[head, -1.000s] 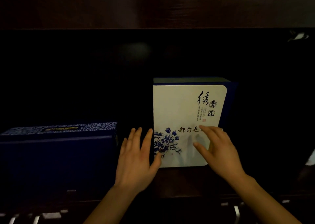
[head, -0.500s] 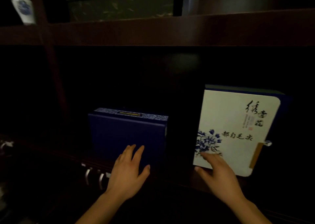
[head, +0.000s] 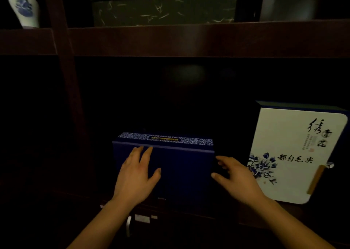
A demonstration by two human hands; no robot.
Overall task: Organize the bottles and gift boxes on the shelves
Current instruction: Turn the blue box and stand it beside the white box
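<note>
A dark blue gift box [head: 181,171] with a patterned top strip stands on the dark wooden shelf [head: 208,213] in the middle. My left hand [head: 137,174] lies flat against its front left, fingers spread and reaching the top edge. My right hand [head: 235,176] is at the box's right edge, fingers apart and curved toward its side. A white gift box [head: 295,154] with blue flowers and black calligraphy stands upright to the right, untouched.
A blue-and-white porcelain bottle [head: 24,7] stands on the upper shelf at far left. A dark green box [head: 162,6] sits on that upper shelf in the middle. A vertical wooden post [head: 64,78] divides the bays. Metal handles [head: 128,228] show below the shelf.
Both hands left the white box and moved left onto the dark blue box. My view has turned left and up, so the white box now sits at the right edge.
</note>
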